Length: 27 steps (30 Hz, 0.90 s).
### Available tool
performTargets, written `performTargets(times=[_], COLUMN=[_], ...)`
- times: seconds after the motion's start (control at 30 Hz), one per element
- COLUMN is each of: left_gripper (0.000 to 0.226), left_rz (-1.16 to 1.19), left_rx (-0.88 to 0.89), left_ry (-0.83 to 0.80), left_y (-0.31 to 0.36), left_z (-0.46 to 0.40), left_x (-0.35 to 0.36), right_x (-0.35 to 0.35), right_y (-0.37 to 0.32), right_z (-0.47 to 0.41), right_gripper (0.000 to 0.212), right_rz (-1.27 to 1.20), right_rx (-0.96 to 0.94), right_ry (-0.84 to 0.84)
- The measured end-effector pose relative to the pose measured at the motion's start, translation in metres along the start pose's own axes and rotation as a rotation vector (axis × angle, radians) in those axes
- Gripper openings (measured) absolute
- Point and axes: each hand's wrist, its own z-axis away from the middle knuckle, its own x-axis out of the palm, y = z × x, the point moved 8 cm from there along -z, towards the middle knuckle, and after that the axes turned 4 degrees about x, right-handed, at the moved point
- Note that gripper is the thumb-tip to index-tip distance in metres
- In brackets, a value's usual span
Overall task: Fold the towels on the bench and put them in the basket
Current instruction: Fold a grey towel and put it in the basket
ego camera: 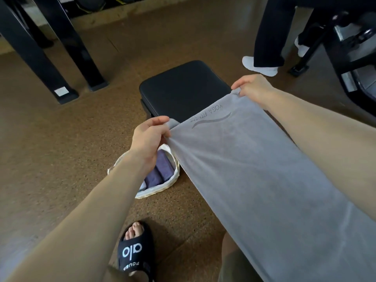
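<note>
A long grey towel (pixel 254 169) with "YOGA FITNESS" stitched near its far edge stretches from the black padded bench (pixel 183 88) back toward me. My left hand (pixel 149 137) pinches the towel's far left corner. My right hand (pixel 253 88) grips the far right corner above the bench's right edge. The far edge is pulled taut between both hands. A white woven basket (pixel 160 186) sits on the floor left of the bench, partly hidden under my left forearm, with folded purple towels (pixel 160 169) inside.
Brown cork-like floor (pixel 61 149) all around. My foot in a black slide sandal (pixel 134 251) stands near the basket. Black rack legs (pixel 67 58) rise at the back left. Another person's legs and white shoes (pixel 262 67) stand at the back right beside a black machine frame (pixel 345 58).
</note>
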Motion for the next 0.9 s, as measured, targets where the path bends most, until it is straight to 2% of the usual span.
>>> performTargets(times=[0.17,0.23,0.33,0.5,0.7,0.9], left_gripper=[0.037,0.025,0.017,0.029,0.038,0.044], left_rz=[0.017,0.031,-0.083,-0.291,-0.257,-0.302], left_rx=[0.06,0.065,0.115,0.218,0.175,0.202], left_ry=[0.117,0.151,0.213,0.25,0.316,0.291], left_y=[0.004,0.001,-0.002,0.004,-0.005,-0.011], left_z=[-0.007,-0.01,-0.016,-0.022,-0.033,-0.046], left_x=[-0.017,-0.021,-0.026,-0.024,-0.035,-0.034], right_x=[-0.004,-0.005,0.001,0.008,0.019,0.029], right_y=[-0.007,-0.011,-0.015,-0.02,-0.036,-0.041], right_z=[-0.012,-0.017,-0.026,-0.037,-0.049,-0.059], right_gripper=[0.038,0.038,0.03,0.025,0.026,0.027], right_rz=[-0.214,-0.166,-0.082,-0.07,-0.038,0.046], right_rx=[-0.029,-0.071,-0.099,-0.096,-0.097,-0.077], right_ry=[0.051,0.117,0.167,0.207,0.231,0.28])
